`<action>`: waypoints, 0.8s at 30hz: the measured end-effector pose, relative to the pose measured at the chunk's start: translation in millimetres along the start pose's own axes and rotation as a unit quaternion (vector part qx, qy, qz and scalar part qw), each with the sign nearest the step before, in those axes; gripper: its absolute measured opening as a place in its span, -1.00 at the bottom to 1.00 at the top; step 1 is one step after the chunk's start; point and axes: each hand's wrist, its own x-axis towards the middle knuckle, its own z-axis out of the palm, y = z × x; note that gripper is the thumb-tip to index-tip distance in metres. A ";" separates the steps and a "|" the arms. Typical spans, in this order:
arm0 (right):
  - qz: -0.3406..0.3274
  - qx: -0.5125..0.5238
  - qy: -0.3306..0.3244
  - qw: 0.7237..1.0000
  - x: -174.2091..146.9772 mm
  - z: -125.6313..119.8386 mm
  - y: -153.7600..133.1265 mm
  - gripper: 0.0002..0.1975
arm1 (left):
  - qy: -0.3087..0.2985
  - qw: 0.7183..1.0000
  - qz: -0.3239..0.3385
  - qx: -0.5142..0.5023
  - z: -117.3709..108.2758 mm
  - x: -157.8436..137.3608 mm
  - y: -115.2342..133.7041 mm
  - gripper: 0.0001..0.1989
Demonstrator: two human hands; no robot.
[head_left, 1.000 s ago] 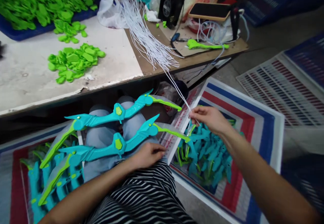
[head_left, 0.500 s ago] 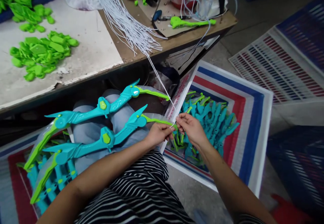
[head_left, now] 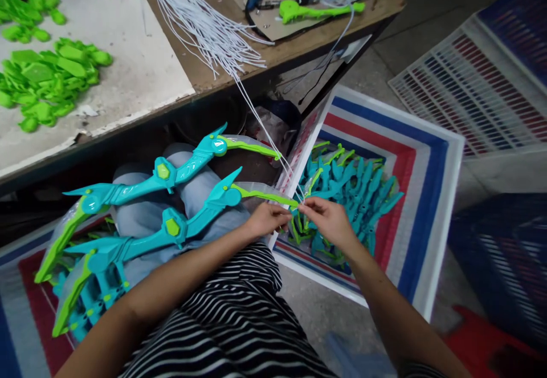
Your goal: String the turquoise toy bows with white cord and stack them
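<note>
The bows [head_left: 172, 226] are turquoise and lime, the strings [head_left: 209, 35] white, the shirt [head_left: 222, 324] black-and-white striped.

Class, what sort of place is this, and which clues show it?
Probably a small assembly workshop: bright-green plastic pieces heaped on a pale worktable, a bundle of thin white cords, and a box striped red, white and blue holding many turquoise plastic parts.

The left hand [head_left: 267, 219] and right hand [head_left: 327, 218] are bare, and so are the forearms. Just below the left hand is a black shirt [head_left: 231, 321] with lots of thin white stripes (they go wiggly where the cloth folds). Well down the arm from the right hand, a bit of dark, stripy sleeve [head_left: 421, 371] shows. Left of the left hand are pale blue trousers [head_left: 199, 195], round at the knees.
</note>
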 end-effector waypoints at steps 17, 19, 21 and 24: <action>-0.110 -0.103 0.164 0.975 -16.3 28.8 33.3 -0.74 | 0.008 0.970 -0.117 -0.214 9.6 24.7 -17.0 -0.71; -0.094 -0.099 0.159 0.978 -17.1 29.7 33.9 -0.74 | 0.001 0.970 -0.119 -0.213 10.1 26.4 -18.1 -0.71; -0.086 -0.102 0.156 0.979 -17.5 31.3 35.2 -0.74 | -0.002 0.970 -0.119 -0.211 10.3 27.6 -19.3 -0.72; -0.097 -0.114 0.153 0.977 -17.9 34.1 38.8 -0.74 | -0.002 0.971 -0.110 -0.212 10.4 29.5 -20.8 -0.77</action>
